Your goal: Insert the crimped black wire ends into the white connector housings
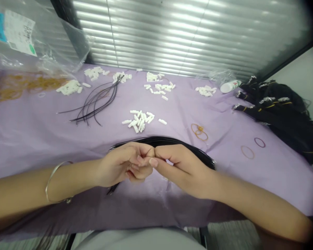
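My left hand (129, 162), with a bangle (50, 178) on its wrist, has its fingers curled in. Its fingertips meet those of my right hand (184, 168), whose thumb and forefinger are pinched together. Whatever lies between the fingertips is hidden. Behind and below both hands, a curved bundle of black wires (159, 140) rests on the purple cloth (75, 142). Just beyond the bundle is a loose heap of small white plastic connectors (140, 119), with one connector (162, 121) apart to its right.
Several more piles of white connectors (70, 87) line the back. Loose black wires (95, 102) lie left of centre. Rubber bands (28, 85) and a clear plastic bag (59, 41) are at the left. Black wire bundles (279, 111) and a white bottle (230, 86) sit at the right.
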`<state>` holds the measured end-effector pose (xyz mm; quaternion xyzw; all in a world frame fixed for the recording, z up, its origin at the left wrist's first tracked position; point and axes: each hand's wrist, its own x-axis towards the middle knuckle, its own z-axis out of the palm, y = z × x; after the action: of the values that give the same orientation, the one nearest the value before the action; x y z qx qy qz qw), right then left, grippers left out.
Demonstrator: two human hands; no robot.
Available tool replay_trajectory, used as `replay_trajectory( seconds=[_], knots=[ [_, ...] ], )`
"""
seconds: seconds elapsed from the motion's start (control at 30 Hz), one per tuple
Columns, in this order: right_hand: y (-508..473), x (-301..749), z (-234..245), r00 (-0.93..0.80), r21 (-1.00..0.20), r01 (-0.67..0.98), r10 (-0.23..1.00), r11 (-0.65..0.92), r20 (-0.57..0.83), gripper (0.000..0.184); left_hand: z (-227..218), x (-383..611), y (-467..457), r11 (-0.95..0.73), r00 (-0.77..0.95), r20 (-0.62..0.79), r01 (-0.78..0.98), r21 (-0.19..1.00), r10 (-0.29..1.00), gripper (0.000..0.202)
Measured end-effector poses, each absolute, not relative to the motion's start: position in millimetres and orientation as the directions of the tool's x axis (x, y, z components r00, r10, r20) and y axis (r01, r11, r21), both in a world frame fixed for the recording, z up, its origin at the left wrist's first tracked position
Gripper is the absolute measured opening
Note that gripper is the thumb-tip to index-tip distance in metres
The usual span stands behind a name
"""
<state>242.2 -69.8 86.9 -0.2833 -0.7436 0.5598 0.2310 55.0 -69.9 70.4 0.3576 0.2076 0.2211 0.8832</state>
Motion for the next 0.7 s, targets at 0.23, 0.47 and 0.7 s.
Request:
replay_trajectory(
  seconds=[0.23, 0.47, 0.7],
  knots=[
    [-64, 246, 83, -0.735, -0.988, 0.131, 0.677, 0.079, -0.043, 0.03, 71, 54, -67, 0.682, 0.857, -0.175, -0.245, 0.689, 0.484, 0.019],
    [-65, 240, 81, -0.694, -0.998, 0.06, 0.719, 0.015, -0.031, 0.037, 71, 55, -68, 0.685, 0.847, -0.187, -0.251, 0.684, 0.498, 0.018],
    [-66, 240, 76, -0.687, -0.999, 0.018, 0.726, -0.027, -0.031, 0.036, 71, 56, -68, 0.673, 0.825, -0.206, -0.257, 0.693, 0.527, 0.015]
  ],
)
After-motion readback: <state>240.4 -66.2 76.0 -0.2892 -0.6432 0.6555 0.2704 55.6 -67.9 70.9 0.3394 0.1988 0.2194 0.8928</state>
